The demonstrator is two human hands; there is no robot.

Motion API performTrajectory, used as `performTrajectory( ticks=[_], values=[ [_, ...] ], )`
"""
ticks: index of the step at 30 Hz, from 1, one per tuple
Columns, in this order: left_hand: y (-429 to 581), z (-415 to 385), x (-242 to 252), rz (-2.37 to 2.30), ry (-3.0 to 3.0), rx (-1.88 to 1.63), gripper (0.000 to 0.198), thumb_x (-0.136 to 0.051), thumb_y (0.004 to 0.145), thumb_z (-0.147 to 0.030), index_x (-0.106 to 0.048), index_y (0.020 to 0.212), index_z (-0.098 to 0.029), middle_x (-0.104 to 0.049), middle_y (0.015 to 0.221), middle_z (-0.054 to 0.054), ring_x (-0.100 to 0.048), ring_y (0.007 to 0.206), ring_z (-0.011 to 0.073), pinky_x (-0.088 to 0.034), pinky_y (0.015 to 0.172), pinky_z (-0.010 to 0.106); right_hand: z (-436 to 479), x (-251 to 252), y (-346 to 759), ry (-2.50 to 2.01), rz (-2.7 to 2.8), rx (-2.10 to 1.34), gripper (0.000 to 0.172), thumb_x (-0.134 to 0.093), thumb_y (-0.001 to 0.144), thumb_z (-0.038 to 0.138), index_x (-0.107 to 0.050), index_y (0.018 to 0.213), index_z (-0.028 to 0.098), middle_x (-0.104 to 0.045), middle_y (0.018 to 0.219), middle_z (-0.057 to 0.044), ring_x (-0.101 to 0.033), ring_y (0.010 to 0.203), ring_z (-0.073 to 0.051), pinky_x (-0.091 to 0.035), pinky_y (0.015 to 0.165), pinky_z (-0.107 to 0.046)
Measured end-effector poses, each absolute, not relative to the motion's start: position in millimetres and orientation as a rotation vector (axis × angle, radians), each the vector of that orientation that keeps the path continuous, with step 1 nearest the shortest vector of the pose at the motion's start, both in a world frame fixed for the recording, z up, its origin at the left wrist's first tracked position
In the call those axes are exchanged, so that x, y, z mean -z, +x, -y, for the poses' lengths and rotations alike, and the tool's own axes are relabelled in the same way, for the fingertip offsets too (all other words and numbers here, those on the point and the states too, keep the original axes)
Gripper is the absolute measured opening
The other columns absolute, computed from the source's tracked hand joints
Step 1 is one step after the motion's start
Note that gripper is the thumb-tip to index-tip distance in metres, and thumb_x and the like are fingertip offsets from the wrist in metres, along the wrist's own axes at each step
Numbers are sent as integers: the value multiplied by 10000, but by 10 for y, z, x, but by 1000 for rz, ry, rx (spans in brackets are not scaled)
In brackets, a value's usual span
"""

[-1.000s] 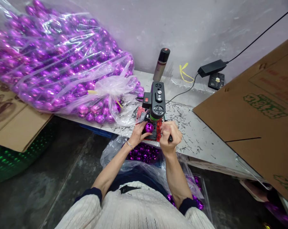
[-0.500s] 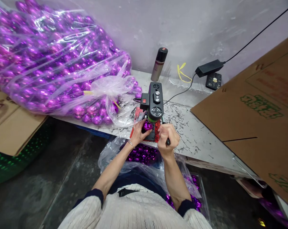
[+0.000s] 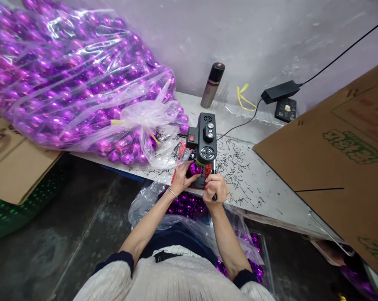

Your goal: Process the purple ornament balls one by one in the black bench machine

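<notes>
1. Your left hand point(image 3: 181, 179), at the centre of the frame, grasps the purple ball point(image 3: 195, 168), fingers along its far left side and thumb at its near right. That spread probably steadies a round thing that could otherwise roll.
2. The purple ball sits just below the head of the black machine point(image 3: 206, 138), over the red base point(image 3: 180, 152); the head partly hides its top, so you cannot tell from here whether they touch.
3. Your right hand point(image 3: 216, 187), just right of centre, is clenched around the lever handle point(image 3: 214, 197), whose tip shows below your fist. A full fist likely gives firmer control of the lever than fingertips would.
4. The open bag point(image 3: 187, 205) of purple balls lies below the table edge at lower centre, presumably there to keep loose balls within short reach.
5. The tied bag point(image 3: 82, 83) fills the upper left, its knot seemingly holding its many balls together.
6. The spray can point(image 3: 213, 85) stands behind the machine at upper centre, apart from both hands.
</notes>
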State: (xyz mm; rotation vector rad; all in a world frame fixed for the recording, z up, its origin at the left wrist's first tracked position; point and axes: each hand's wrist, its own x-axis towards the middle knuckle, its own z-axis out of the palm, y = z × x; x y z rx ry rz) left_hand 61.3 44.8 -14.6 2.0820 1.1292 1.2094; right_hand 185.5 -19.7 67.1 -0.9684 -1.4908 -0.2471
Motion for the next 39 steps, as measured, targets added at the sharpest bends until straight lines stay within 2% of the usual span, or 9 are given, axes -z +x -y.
performTrajectory(
  ticks=[7,18,28,35,39],
  values=[
    [604,-456,153,-1124,2055,-1190,568,-731,882,-524,-602,1319,-183,-709,1264,150,-673,1190,296,-510,1038,466,184,-605,1878,-956,1490,270,260,-419,1027,255,-486,776,234,-582,716,3,-543,618,-130,-460,681,-316],
    [589,-470,153,-1102,2081,-1189,549,-730,891,-479,-595,1332,-180,-715,1241,145,-678,1165,293,-519,1011,460,159,-541,1871,-990,1482,325,293,-362,1044,291,-455,770,246,-560,688,7,-547,597,-136,-469,644,-326],
    [592,-456,149,-1107,2070,-1190,537,-724,893,-496,-600,1320,-194,-718,1237,141,-682,1165,299,-525,1008,470,159,-557,1870,-930,1568,357,288,-365,1027,213,-459,756,238,-549,691,8,-519,593,-123,-459,595,-282],
    [596,-464,124,-1089,2061,-1214,596,-706,883,-577,-593,1322,-189,-713,1237,148,-681,1173,302,-531,1019,482,236,-1072,1803,-1082,1394,146,291,-423,988,135,-493,719,221,-574,690,7,-573,647,-120,-441,596,-275],
    [448,-175,31,-1022,2157,-1281,656,-682,906,-558,-516,1426,-195,-673,1307,172,-636,1264,315,-512,1070,519,251,-1331,1786,-1154,1340,35,283,-456,983,146,-531,720,220,-579,678,3,-603,677,-140,-458,622,-300]
  ],
)
